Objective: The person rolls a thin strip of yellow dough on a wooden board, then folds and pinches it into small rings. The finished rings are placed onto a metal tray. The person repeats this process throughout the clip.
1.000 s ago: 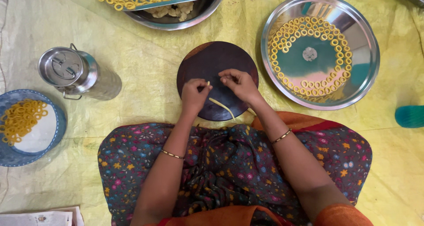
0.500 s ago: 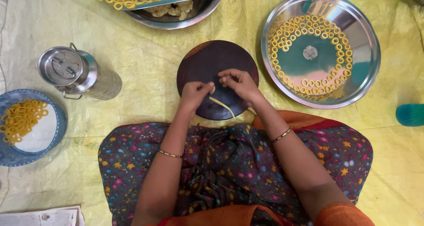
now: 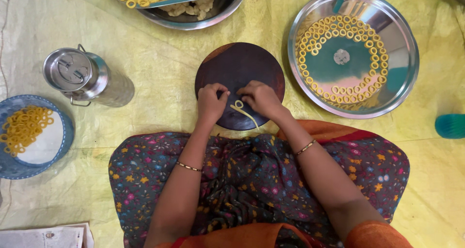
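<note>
A round dark wooden board (image 3: 240, 64) lies on the yellow sheet in front of my lap. On it sits a thin yellow dough strand (image 3: 242, 110) with one end curled into a small ring. My left hand (image 3: 211, 102) and my right hand (image 3: 262, 98) rest on the board's near half, fingertips pinching the dough at the ring between them. Both wrists wear thin bangles.
A steel plate (image 3: 404, 54) at the right holds several dough rings along its rim. A lidded steel can (image 3: 80, 76) stands at the left, a blue plate (image 3: 68, 131) of rings beside it. More ring trays (image 3: 193, 10) sit at the top. A teal object (image 3: 450, 126) lies at the right edge.
The strand's end has been curled into a ring between my fingertips; both hands drew slightly closer to me on the board.
</note>
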